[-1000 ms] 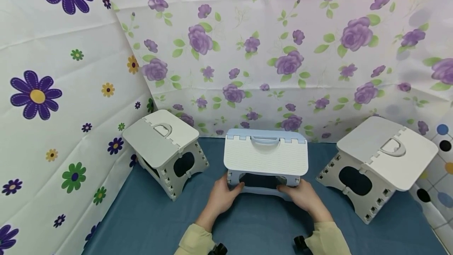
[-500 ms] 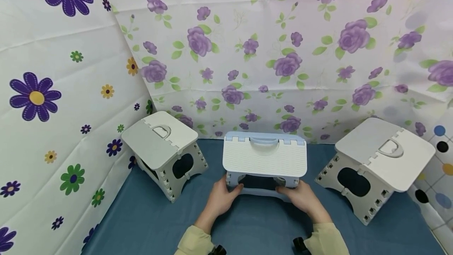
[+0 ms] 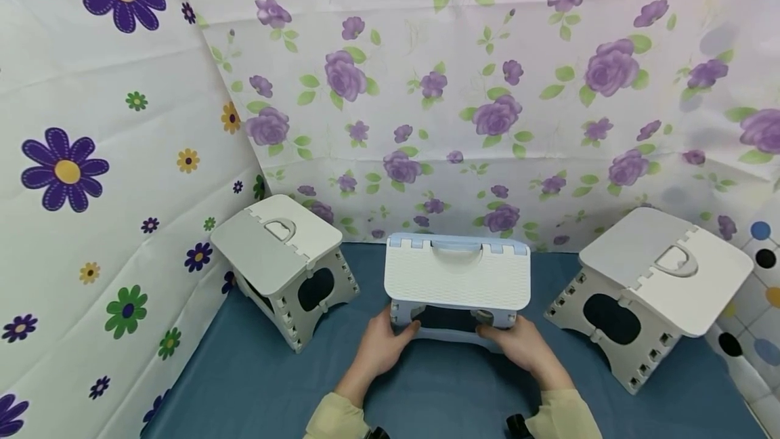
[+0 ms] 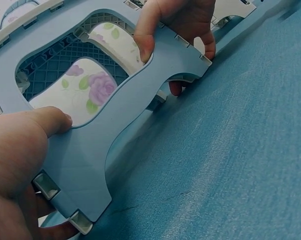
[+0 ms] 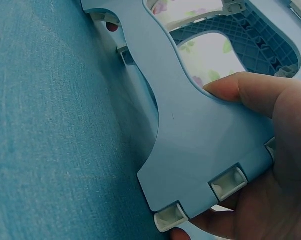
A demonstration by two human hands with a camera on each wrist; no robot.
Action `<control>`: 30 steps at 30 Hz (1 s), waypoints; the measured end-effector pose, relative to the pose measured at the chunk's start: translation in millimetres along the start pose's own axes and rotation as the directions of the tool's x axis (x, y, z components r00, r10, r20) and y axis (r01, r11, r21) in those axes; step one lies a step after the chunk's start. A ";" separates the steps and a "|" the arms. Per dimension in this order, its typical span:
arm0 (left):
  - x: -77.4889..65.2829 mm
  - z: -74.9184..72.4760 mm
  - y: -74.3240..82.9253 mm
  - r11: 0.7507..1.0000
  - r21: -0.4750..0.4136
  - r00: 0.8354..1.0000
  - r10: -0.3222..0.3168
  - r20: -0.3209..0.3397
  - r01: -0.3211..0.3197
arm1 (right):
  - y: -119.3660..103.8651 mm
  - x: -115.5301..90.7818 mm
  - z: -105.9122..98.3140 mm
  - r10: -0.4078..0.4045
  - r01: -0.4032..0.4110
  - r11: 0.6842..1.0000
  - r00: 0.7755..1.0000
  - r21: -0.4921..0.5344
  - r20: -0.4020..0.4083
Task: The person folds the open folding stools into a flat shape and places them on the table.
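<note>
A folding step stool (image 3: 457, 283) with a white top, pale blue edge and handle, and pale blue legs is unfolded at the middle of the head view. My left hand (image 3: 382, 344) grips its left side, thumb hooked over the rim of the oval opening in the front leg panel (image 4: 80, 160). On the other side my right hand (image 3: 521, 344) holds the stool the same way, its thumb (image 5: 223, 89) on the opening's rim. The other fingers wrap behind the hinged side edges, partly hidden. Whether the feet touch the cloth I cannot tell.
One grey and white folding stool (image 3: 280, 249) stands at the left, another (image 3: 664, 276) at the right, both unfolded. Blue cloth (image 3: 256, 391) covers the surface. A floral sheet (image 3: 451, 114) hangs close behind, and a daisy-patterned sheet (image 3: 140, 222) borders the left.
The head view has shifted slightly, so the scene sits a little lower. Both hands keep the same grip on the step stool.
</note>
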State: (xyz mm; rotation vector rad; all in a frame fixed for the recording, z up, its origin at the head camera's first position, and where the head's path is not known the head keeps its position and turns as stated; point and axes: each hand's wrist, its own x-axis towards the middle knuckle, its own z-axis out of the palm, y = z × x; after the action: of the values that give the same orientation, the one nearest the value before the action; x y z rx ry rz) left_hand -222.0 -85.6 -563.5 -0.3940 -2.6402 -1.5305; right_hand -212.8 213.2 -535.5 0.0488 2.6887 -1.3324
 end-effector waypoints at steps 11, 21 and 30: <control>-2.3 -0.9 -5.0 0.999 -0.028 1.000 -0.022 0.007 0.022 | 3.1 1.8 4.9 0.000 0.000 1.000 1.000 0.022 0.014; -2.1 -4.8 -1.5 0.999 -0.046 0.999 0.008 0.047 -0.006 | 0.9 -1.2 -0.2 -0.011 0.008 0.999 0.999 0.046 0.047; 0.4 -5.4 -2.8 0.997 -0.081 0.998 0.002 0.058 0.003 | 1.2 -2.0 -2.9 -0.031 0.027 0.998 0.996 0.058 0.078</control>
State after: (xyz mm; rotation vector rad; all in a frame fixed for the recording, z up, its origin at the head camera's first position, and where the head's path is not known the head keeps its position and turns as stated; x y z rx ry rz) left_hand -223.5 -91.5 -563.0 -0.4500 -2.6276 -1.6547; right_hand -211.0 216.3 -534.4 -0.0365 2.5959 -1.3881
